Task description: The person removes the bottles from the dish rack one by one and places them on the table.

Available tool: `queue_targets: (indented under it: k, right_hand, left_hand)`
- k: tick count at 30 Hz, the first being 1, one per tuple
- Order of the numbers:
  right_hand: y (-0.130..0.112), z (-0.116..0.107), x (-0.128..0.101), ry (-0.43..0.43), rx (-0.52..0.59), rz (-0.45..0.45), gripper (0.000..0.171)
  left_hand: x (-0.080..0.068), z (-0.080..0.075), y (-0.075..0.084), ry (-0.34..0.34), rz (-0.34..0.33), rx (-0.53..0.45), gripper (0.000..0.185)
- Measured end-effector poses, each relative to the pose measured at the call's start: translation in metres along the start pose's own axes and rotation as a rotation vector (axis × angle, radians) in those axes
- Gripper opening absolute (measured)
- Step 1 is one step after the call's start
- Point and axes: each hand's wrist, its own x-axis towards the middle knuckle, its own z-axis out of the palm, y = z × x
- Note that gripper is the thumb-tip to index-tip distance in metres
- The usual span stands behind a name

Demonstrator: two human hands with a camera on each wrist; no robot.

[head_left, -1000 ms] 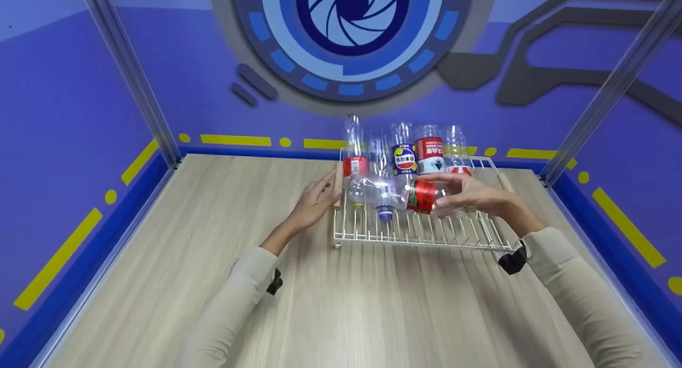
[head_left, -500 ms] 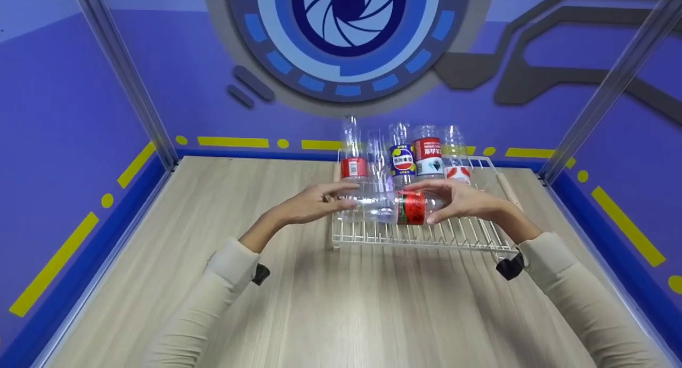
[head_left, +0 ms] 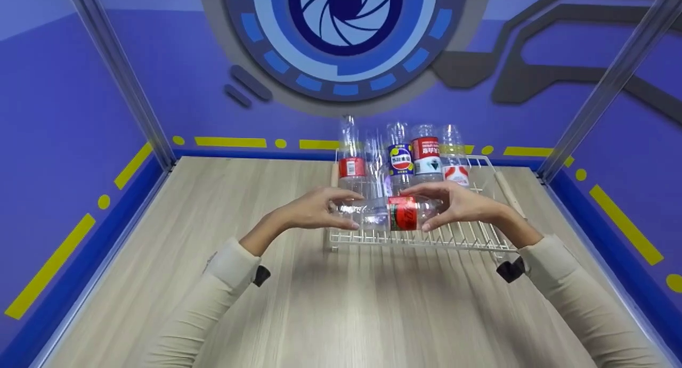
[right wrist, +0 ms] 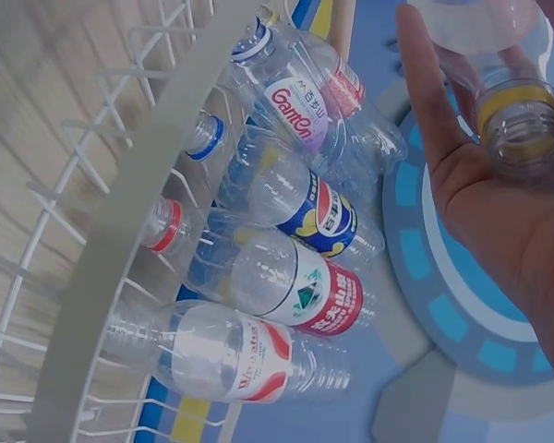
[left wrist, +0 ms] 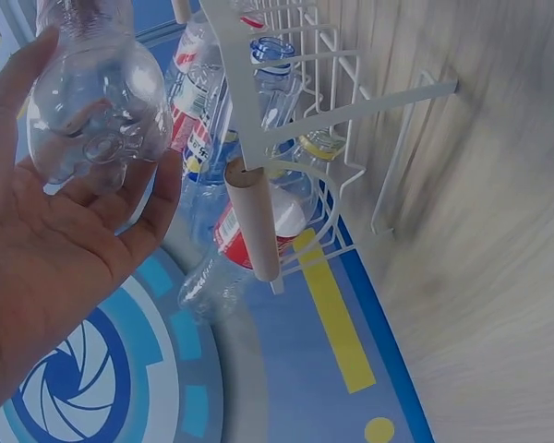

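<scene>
We see 2 hands holding 1 clear plastic bottle (head_left: 391, 212) sideways, just above the front edge of a white wire rack (head_left: 469, 235). The left hand (head_left: 314, 212) grips the bottle's base end, thumb below and fingers curled over the top; in the left wrist view the rounded base (left wrist: 97, 120) lies against the palm (left wrist: 46, 268). The right hand (head_left: 458, 204) holds the neck end, fingers wrapped over the bottle beside its red label (head_left: 402, 213). In the right wrist view the open neck with a yellow ring (right wrist: 520, 125) rests against the fingers of that hand (right wrist: 499, 212). So both hands are clamped on the same bottle, 1 at each end, apart from each other by most of the bottle's length.

The rack stands on a pale wood surface (head_left: 319, 304), near the far wall. 5 more bottles stand at the back of the rack: 1 with a red label at the left (head_left: 351, 160), a bare clear one (head_left: 375, 163), 1 with a blue label (head_left: 400, 157), 1 with a red and white label (head_left: 426, 155), and 1 at the right (head_left: 453, 160). A wooden handle (left wrist: 254, 221) runs along the rack's left side.
</scene>
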Motion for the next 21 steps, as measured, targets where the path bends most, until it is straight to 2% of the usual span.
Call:
queue_targets:
  k: [6,10,13,16,21]
  right_hand:
    - [0.001,-0.002,-0.003,-0.011,-0.012,-0.01,0.078]
    - [0.003,-0.003,-0.004,-0.002,-0.044,-0.013,0.074]
    - [0.004,-0.005,-0.007,0.018,-0.057,-0.014,0.072]
    - [0.007,-0.01,-0.012,0.037,-0.02,-0.013,0.071]
    - [0.016,-0.029,-0.03,0.12,0.021,-0.008,0.065]
  left_hand:
    - [-0.001,0.001,-0.001,-0.013,-0.005,0.026,0.069]
    - [-0.002,0.003,0.001,0.01,0.001,0.064,0.067]
    - [-0.003,0.003,0.001,0.024,0.018,0.083,0.065]
    - [-0.006,0.003,-0.001,0.032,0.019,0.086,0.065]
    - [-0.013,0.001,-0.009,0.061,-0.018,0.062,0.063]
